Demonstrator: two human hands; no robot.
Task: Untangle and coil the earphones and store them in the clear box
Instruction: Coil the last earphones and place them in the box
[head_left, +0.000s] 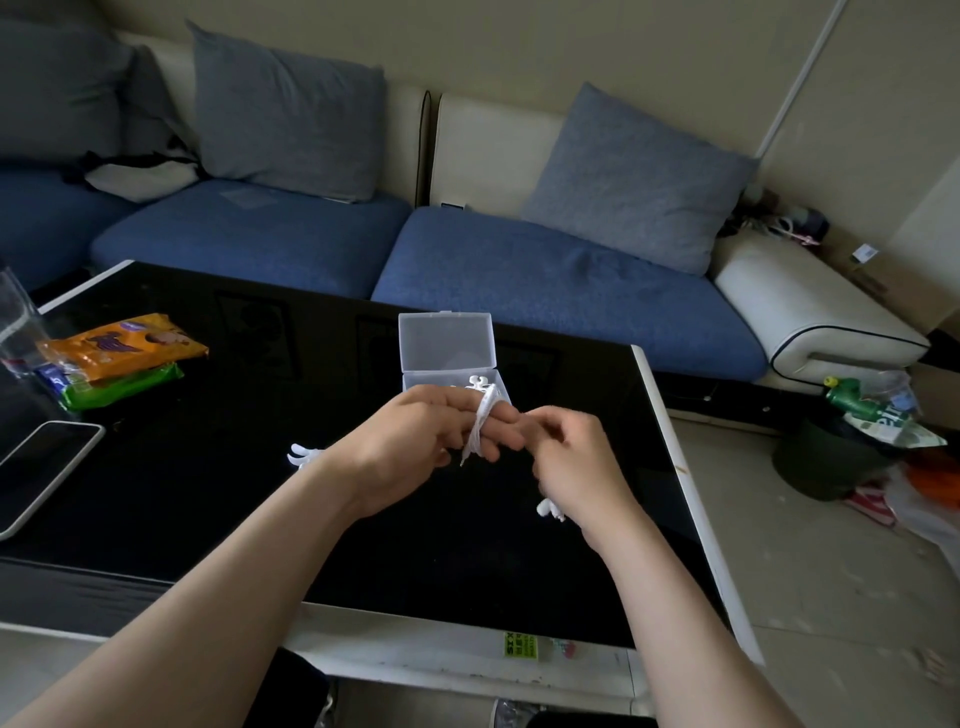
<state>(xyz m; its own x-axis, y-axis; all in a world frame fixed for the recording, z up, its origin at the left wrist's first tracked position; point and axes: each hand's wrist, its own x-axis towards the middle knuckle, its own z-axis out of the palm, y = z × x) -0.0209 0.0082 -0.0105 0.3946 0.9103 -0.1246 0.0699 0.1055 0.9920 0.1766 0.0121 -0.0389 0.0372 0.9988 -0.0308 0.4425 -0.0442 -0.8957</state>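
White earphones (480, 431), cord wound in loops round fingers of left grip (415, 441), buds poking up at top. Clear box (447, 340) (lid open, standing upright) sits on table (208, 493) just behind, approx centre.

Your shot is dim, with flat light and soft shadows. The glossy black glass tabletop (218, 493) gives faint reflections near its far edge. Your right hand (574, 457) is motion-blurred. Wide-angle lens bends lines at frame edges.
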